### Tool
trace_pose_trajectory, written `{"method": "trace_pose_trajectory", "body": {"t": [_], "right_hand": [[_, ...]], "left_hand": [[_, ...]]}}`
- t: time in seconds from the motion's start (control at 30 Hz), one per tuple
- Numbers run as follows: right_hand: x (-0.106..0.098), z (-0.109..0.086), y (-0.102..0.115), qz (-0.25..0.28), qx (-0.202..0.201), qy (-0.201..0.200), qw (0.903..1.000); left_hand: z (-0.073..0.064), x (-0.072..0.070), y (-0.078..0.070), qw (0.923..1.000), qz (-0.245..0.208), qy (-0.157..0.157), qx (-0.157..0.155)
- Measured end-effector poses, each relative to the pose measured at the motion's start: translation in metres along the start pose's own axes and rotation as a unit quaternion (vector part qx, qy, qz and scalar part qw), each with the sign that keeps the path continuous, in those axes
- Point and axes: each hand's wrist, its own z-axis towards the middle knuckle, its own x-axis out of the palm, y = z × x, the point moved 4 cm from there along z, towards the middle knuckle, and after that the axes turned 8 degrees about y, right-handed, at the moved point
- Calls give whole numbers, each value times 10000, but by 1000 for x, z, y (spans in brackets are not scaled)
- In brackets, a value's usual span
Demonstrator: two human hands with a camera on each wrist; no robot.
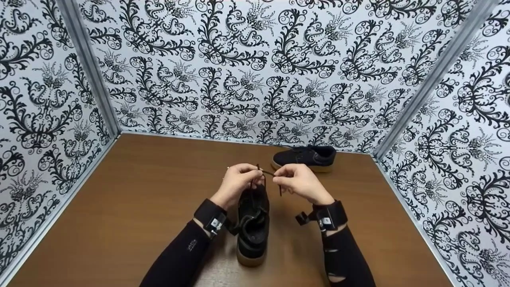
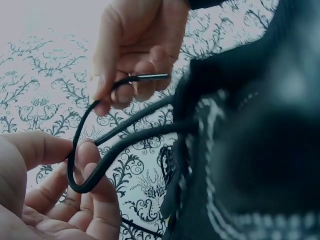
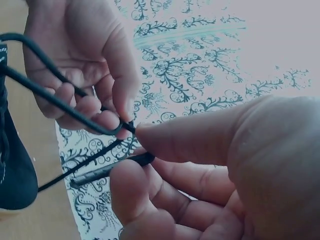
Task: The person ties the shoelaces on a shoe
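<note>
A black shoe (image 1: 253, 231) with a tan sole stands on the table, its heel toward me. Above its toe end, my left hand (image 1: 239, 181) pinches a dark shoelace (image 2: 129, 137) between thumb and fingers, where the lace bends into a loop. My right hand (image 1: 301, 181) pinches the same lace close to its tip. The hard lace tip (image 3: 92, 176) sticks out past the right fingers. Between the hands runs a short stretch of lace. In the left wrist view, two lengths of lace lead from the loop back to the shoe.
A second black shoe (image 1: 305, 156) lies sideways at the back of the brown table (image 1: 167, 167), beyond my right hand. Patterned white and black walls (image 1: 239, 71) enclose the table at the back and both sides. A camera strap (image 1: 334, 215) circles each wrist.
</note>
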Motion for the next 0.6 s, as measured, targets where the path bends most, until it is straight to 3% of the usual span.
{"method": "trace_pose_trajectory", "body": {"t": [0.13, 0.33, 0.6], "right_hand": [[1, 0, 0, 458, -2, 125, 9989], [7, 1, 3, 1355, -42, 442, 9898], [12, 2, 4, 1722, -85, 602, 9832]], "left_hand": [[1, 0, 0, 9998, 152, -17, 94], [-1, 0, -2, 9996, 279, -62, 87], [0, -2, 0, 9994, 316, -75, 99]]}}
